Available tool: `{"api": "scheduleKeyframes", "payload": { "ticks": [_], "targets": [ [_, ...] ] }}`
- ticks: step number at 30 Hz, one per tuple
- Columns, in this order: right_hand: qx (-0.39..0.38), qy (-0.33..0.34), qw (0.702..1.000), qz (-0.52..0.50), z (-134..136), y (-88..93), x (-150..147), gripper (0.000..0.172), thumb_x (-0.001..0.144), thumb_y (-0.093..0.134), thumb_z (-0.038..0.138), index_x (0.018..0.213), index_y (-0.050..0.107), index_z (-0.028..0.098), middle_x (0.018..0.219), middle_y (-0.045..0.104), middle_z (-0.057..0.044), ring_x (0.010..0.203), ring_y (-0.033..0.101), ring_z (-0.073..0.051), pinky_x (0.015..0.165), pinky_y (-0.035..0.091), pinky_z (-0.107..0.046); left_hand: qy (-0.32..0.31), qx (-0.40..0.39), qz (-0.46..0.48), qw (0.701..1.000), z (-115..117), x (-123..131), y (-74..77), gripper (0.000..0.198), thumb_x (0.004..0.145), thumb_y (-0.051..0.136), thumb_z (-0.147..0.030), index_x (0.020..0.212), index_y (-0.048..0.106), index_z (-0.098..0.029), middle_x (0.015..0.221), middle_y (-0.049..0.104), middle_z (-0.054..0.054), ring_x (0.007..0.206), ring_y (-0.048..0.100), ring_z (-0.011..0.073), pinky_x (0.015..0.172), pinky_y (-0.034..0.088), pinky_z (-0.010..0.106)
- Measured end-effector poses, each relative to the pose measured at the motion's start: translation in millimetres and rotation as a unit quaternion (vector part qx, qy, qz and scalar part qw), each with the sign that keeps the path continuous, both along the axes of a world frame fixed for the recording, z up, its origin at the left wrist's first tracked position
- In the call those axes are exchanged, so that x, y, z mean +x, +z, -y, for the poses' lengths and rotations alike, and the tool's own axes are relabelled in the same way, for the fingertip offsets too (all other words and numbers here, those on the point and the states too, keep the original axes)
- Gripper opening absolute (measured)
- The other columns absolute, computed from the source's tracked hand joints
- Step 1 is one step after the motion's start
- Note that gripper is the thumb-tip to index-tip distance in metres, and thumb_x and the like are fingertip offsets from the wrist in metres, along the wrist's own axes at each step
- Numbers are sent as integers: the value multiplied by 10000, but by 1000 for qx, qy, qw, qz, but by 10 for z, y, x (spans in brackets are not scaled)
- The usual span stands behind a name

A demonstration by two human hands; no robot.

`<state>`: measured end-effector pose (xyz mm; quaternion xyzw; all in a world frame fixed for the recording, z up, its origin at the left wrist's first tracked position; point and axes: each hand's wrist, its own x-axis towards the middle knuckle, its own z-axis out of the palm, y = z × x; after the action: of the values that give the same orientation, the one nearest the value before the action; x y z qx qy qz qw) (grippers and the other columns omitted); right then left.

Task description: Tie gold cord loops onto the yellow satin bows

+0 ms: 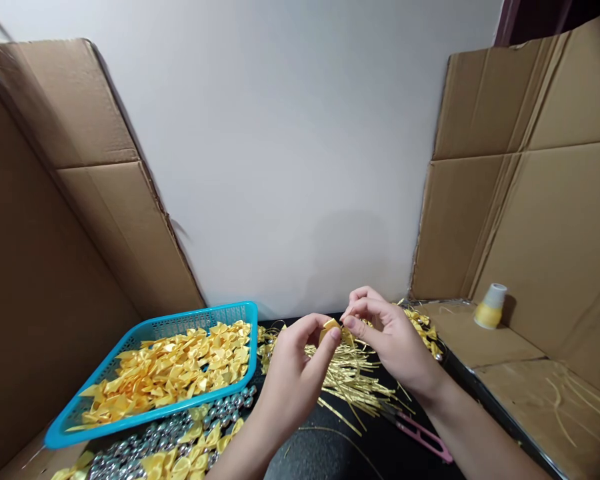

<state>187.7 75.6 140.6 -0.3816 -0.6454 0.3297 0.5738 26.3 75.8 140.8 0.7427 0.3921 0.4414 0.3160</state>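
Observation:
My left hand pinches a yellow ribbon bow between thumb and forefinger, in front of the white wall. Close beside it, the thumb and fingers of my right hand are pinched together at the bow's right side. Whatever lies between those right fingertips is too small to make out. Below both hands, a loose pile of thin gold strips is spread over the black work surface.
At left stands a blue basket with many yellow bows. Silver beads and more bows lie before it. A pink-handled tool lies under my right forearm. Stacked cups stand right, by cardboard walls.

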Motion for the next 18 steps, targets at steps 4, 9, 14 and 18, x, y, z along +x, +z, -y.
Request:
{"api": "scheduleKeyframes", "payload": {
  "ticks": [4, 9, 14, 18],
  "targets": [
    [-16, 8, 998, -62, -7, -1, 6, 229, 814, 680, 408, 744, 643, 193, 931, 567, -25, 888, 560, -158, 792, 455, -279, -3, -3, 4, 1000, 8, -1, -2, 234, 925, 524, -356, 788, 594, -180, 706, 566, 2, 666, 479, 145, 605, 373, 245],
    [-51, 33, 994, -88, 32, 24, -20, 166, 870, 639, 359, 834, 660, 198, 855, 684, -17, 841, 630, -136, 807, 489, -268, -2, -6, 7, 1000, 8, -8, 7, 235, 922, 527, -362, 804, 612, -177, 713, 592, 11, 666, 495, 148, 601, 382, 244],
    [-28, 6, 991, -128, 41, 8, -15, 153, 856, 671, 347, 810, 658, 202, 807, 714, -6, 804, 662, -128, 786, 518, -252, -4, -23, 6, 1000, 1, -3, 15, 244, 924, 523, -369, 810, 608, -172, 723, 585, 10, 680, 498, 147, 591, 380, 236],
    [10, -6, 983, -183, 47, 18, 61, 113, 862, 678, 335, 835, 656, 228, 816, 724, 18, 780, 677, -107, 769, 535, -224, -3, -25, 10, 1000, -18, -5, -9, 242, 924, 521, -360, 805, 607, -168, 737, 598, 17, 696, 513, 151, 600, 386, 237]
  ]
}}
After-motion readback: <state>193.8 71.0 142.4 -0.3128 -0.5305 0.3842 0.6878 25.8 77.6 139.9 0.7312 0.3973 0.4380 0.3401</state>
